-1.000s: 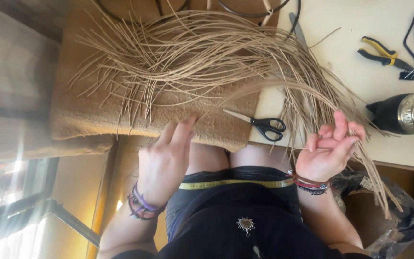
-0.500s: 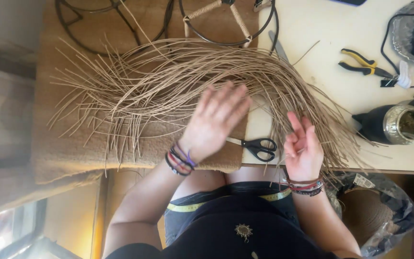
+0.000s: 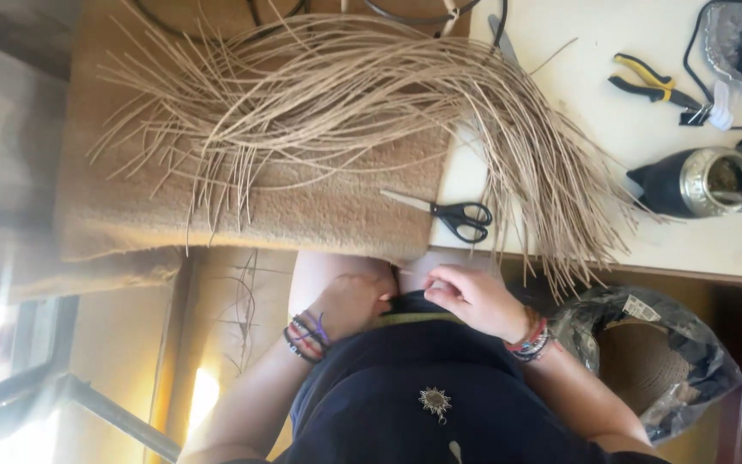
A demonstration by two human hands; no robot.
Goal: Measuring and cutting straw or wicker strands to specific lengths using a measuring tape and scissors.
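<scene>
Scissors (image 3: 461,217), pliers (image 3: 653,83) and a metal cup (image 3: 714,180) on the table (image 3: 594,129).

Bright daylight; strong sun glare, haze lower left; slight softness, table evenly lit.

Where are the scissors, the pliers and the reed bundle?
scissors (image 3: 461,219), head view, on the black handles.
pliers (image 3: 650,84), head view, on the yellow-and-black handles.
reed bundle (image 3: 345,94), head view, on the middle strands.

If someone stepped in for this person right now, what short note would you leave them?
Left hand: in the lap below the table edge, fingers curled; whether it holds anything is unclear.
Right hand: also in the lap, close beside the left, pinching something too thin to identify.
Bundle of tan fibre strands: fanned over the brown mat, ends hanging off the table edge.
Scissors: shut, untouched, near the edge.
Pliers: farther back.
</scene>
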